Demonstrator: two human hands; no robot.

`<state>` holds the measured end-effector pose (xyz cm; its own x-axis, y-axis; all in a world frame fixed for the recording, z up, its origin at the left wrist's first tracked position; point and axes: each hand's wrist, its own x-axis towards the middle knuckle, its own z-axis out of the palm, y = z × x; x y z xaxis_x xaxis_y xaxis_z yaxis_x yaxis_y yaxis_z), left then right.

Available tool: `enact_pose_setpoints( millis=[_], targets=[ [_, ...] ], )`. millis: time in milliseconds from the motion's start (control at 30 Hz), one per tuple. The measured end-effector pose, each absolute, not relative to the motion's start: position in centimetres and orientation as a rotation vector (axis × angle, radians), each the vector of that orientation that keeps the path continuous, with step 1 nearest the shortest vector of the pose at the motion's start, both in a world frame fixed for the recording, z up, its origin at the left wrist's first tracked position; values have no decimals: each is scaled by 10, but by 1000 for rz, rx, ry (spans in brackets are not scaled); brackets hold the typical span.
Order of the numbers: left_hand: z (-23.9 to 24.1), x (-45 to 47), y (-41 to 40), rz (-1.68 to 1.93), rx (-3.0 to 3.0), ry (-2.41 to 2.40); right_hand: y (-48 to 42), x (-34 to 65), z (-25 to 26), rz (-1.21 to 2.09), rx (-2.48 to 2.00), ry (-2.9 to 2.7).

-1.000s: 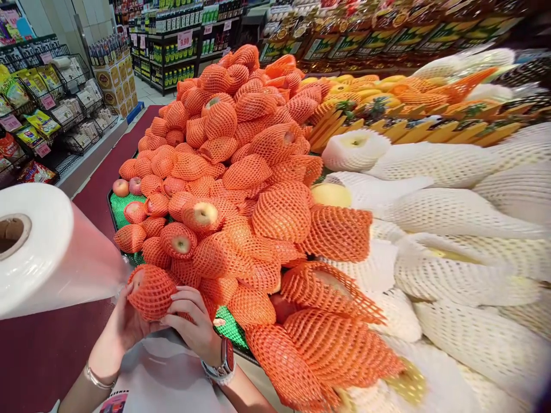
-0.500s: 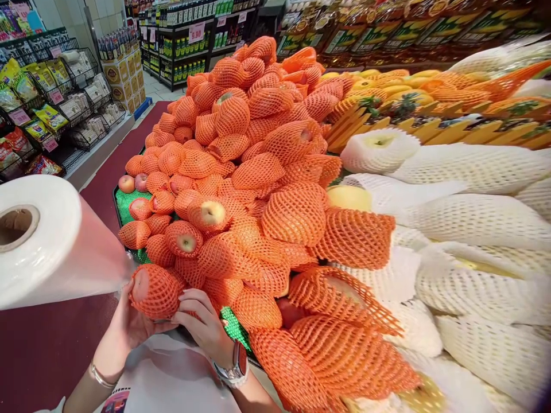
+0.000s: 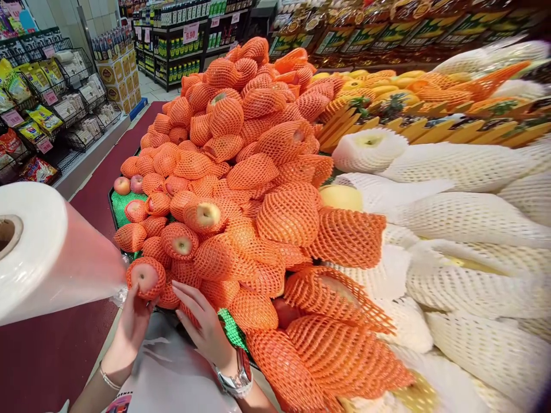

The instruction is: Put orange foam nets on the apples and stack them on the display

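Note:
A big heap of apples in orange foam nets (image 3: 241, 172) fills the stand in front of me. At its near left edge sits one netted apple (image 3: 145, 277) with its red end facing me. My left hand (image 3: 130, 327) reaches up from below, its fingertips and thumb round the underside of that apple. My right hand (image 3: 206, 328), with a watch on the wrist, lies beside it with fingers stretched out flat against the lowest netted apples, holding nothing. A thin white plastic bag (image 3: 166, 367) hangs below both hands.
A fat roll of plastic bags (image 3: 41, 252) juts in from the left, close to my left hand. Fruit in white foam nets (image 3: 456, 229) is stacked to the right. Snack racks (image 3: 47, 120) line a red-floored aisle (image 3: 51, 350) on the left.
The netted apple has moved up and away from me onto the heap's edge. My right hand has come off it and opened; my left hand still touches it.

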<state>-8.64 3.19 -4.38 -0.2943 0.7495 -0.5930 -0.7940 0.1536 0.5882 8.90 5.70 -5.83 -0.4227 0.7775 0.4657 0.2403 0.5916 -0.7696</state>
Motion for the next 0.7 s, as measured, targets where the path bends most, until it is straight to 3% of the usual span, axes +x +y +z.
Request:
enact_pose_setpoints(
  millis=[233,700],
  targets=[
    [-51,-86,38,1519,41,1169,59,58,-65,705,-913,-2270],
    [-44,-100,45,1470,-37,1005,54,39,-68,732,-1046,-2132]
  ],
)
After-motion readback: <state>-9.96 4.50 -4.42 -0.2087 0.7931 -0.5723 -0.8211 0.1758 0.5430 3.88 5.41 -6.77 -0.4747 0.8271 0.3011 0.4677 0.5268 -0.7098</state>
